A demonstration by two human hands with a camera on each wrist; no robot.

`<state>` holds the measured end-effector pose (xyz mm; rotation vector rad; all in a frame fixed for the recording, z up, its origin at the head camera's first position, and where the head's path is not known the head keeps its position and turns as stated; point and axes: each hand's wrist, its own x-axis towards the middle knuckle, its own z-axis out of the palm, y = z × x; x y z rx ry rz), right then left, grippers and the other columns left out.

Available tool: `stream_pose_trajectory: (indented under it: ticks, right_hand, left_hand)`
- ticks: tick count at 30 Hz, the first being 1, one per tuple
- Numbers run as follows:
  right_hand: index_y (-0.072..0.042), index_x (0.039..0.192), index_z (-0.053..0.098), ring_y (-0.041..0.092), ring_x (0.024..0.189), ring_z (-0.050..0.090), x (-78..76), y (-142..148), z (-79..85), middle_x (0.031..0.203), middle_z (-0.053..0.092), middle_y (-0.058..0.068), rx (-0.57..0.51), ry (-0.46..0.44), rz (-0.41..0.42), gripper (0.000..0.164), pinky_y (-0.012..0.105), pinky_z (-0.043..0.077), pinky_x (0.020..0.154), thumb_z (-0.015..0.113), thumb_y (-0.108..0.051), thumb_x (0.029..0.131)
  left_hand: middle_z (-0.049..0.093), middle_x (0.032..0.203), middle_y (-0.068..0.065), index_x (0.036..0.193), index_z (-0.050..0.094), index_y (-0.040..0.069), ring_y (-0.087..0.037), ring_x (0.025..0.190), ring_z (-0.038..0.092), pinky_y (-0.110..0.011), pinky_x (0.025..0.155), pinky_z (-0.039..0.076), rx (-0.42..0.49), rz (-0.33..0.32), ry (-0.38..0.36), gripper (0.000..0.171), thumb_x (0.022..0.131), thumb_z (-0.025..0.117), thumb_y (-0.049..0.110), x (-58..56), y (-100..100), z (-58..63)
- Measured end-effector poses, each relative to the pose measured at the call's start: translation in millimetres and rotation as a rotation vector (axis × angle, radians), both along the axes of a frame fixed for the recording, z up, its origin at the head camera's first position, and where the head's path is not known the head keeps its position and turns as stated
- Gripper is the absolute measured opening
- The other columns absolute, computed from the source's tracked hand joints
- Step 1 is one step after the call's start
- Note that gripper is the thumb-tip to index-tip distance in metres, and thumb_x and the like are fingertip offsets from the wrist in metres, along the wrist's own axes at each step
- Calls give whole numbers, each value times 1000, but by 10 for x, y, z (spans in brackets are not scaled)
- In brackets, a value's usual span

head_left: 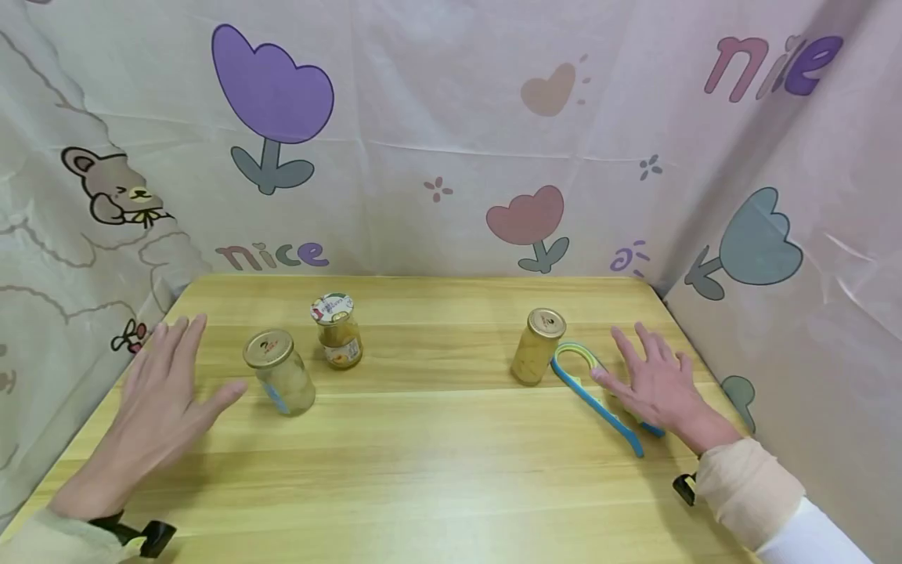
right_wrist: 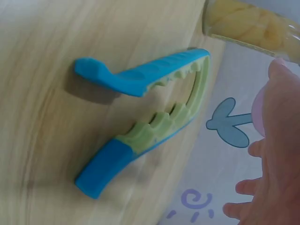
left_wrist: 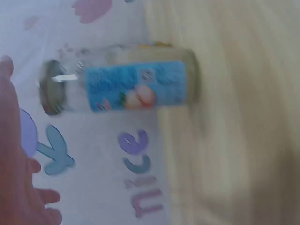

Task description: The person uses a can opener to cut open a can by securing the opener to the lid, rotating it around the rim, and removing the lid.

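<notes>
My left hand [head_left: 158, 399] hovers with spread fingers at the left, beside a gold-lidded glass jar [head_left: 285, 384]. That jar's blue label [left_wrist: 140, 85], printed with peaches, faces the left wrist view. Just behind it stands a shorter jar [head_left: 340, 337] with a patterned white lid. My right hand [head_left: 658, 384], fingers spread, is over a blue and green U-shaped jar opener [head_left: 595, 395] and hides part of it. Left of the opener stands a slim gold-lidded jar [head_left: 537, 348] of yellowish fruit, also seen in the right wrist view. Neither hand holds anything.
The jars and opener are on a light wood-grain table [head_left: 423, 470]. A printed cloth [head_left: 423, 94] with tulips and a bear hangs behind the table and along both sides. Each wrist wears a dark strap with a small device [head_left: 156, 539].
</notes>
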<state>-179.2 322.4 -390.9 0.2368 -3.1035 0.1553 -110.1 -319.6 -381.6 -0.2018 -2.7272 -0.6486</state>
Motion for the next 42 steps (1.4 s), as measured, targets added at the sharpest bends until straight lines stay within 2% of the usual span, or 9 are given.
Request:
stream_pose_trajectory:
  ticks: [4, 9, 14, 18, 21, 24, 27, 35, 42]
  right_hand:
    - [-13, 165, 21, 63, 146, 25, -10, -11, -51, 167, 16, 33, 8, -20, 4, 93, 85, 21, 104, 41, -74, 99]
    - [-12, 164, 24, 64, 144, 30, -18, -41, -129, 166, 19, 34, -11, -31, 14, 91, 84, 23, 103, 43, -73, 99]
    - [-10, 162, 29, 64, 141, 37, -1, -86, -231, 164, 26, 35, -13, -18, 52, 87, 83, 32, 101, 47, -68, 100]
    - [-9, 161, 32, 64, 136, 44, 48, -100, -311, 161, 32, 36, -5, -1, 70, 85, 80, 41, 96, 50, -66, 100]
    - [-7, 160, 34, 61, 128, 52, 102, -86, -363, 155, 39, 35, -15, 4, 60, 87, 76, 47, 90, 52, -66, 99]
    - [-4, 158, 36, 55, 120, 58, 131, -73, -402, 146, 47, 34, -37, 8, 57, 88, 68, 53, 84, 54, -67, 98]
    - [-2, 155, 39, 52, 116, 60, 121, -74, -414, 141, 49, 33, -62, 18, 64, 87, 63, 56, 79, 55, -66, 98]
    - [-3, 150, 42, 51, 115, 59, 103, -76, -403, 141, 46, 35, -91, 36, 34, 80, 63, 57, 76, 57, -63, 99]
    - [-4, 149, 44, 43, 104, 62, 98, -133, -458, 130, 54, 31, -81, 28, 26, 84, 57, 56, 73, 60, -67, 95]
  left_hand:
    - [0, 172, -30, 167, 8, 9, -53, 158, -12, -82, 117, -6, 83, -6, 12, 92, 100, 64, 40, -53, 223, 145]
    - [-2, 174, -22, 166, 14, 11, -51, 160, -9, -84, 116, -3, 161, -43, 49, 92, 98, 65, 46, -87, 568, 293]
    - [10, 175, -11, 161, 31, 15, -43, 161, 9, -88, 112, 9, 357, -177, 171, 86, 93, 69, 52, -38, 990, 336]
    - [37, 166, -11, 150, 46, 3, -24, 157, 31, -60, 128, 25, 475, -383, 366, 74, 91, 71, 38, -82, 1339, 230]
    - [49, 158, -10, 143, 52, -3, -13, 151, 41, -29, 127, 31, 502, -531, 413, 64, 85, 71, 17, -155, 1563, 68]
    - [52, 156, -9, 143, 53, 2, -8, 148, 44, -19, 122, 34, 531, -591, 302, 65, 81, 71, 5, -194, 1734, -100]
    - [51, 155, -8, 147, 51, 9, -10, 145, 47, -18, 118, 38, 565, -593, 141, 63, 88, 71, 4, -255, 1868, -207]
    - [50, 155, 0, 150, 46, 16, -23, 147, 48, -40, 121, 42, 638, -573, -197, 50, 103, 63, 20, -625, 2242, -283]
    - [51, 154, -6, 148, 44, 10, -24, 149, 45, -45, 120, 42, 741, -599, -286, 48, 105, 61, 23, -844, 2571, -397]
